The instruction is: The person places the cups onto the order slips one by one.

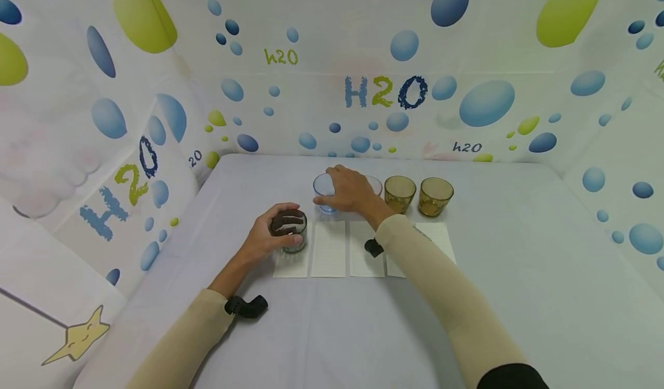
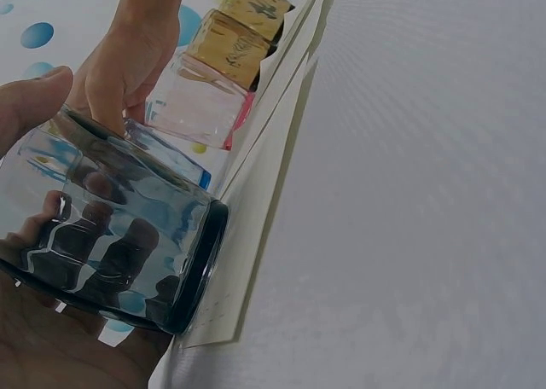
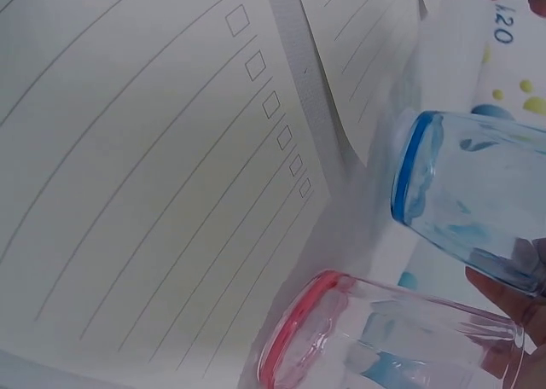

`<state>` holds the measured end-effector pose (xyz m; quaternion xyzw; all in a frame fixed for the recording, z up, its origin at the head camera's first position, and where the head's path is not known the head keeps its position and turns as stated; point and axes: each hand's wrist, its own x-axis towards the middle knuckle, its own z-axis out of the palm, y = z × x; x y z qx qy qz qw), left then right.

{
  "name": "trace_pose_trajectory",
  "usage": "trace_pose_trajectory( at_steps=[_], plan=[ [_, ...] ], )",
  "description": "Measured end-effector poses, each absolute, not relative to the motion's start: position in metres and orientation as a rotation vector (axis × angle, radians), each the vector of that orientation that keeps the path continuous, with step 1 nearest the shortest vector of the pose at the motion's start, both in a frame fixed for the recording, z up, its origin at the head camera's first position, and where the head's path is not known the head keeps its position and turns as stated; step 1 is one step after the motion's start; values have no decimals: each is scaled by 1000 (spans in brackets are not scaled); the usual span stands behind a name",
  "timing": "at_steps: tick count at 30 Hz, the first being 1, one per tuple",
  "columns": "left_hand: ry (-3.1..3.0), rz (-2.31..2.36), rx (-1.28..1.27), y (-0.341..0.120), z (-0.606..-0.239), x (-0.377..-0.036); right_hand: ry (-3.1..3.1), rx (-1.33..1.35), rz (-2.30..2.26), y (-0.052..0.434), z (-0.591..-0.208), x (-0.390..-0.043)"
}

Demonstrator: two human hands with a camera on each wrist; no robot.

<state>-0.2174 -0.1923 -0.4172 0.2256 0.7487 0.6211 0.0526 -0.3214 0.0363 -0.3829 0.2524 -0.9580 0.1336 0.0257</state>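
My left hand grips a dark smoky-blue glass around its side, with the glass over the leftmost paper sheet. Fingers show through its wall in the left wrist view. Farther back, my right hand holds a light blue glass near the rim, thumb on one side and fingers on the other. That glass has a bright blue base in the right wrist view. Beside it stands a clear glass with a pink base, partly hidden behind the right hand in the head view.
Two amber glasses, one nearer the middle and one at the right end, stand in the same row. Lined sheets, such as this one, lie side by side in front. A white cloth covers the table; a patterned curtain hangs behind.
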Motion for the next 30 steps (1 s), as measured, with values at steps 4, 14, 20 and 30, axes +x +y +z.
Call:
trace_pose_trajectory(
  at_steps=[4, 14, 20, 30],
  plan=[
    [2282, 1893, 696, -194, -427, -222, -2958, 770, 448, 37, -383, -321],
    [2278, 1890, 694, -193, -419, -218, -2914, 764, 503, 36, -383, -322],
    [2308, 1855, 668, -188, -404, -209, -2858, 785, 546, 36, -384, -323],
    [2322, 1866, 690, -192, -419, -217, -2790, 840, 608, 38, -382, -323]
  ],
)
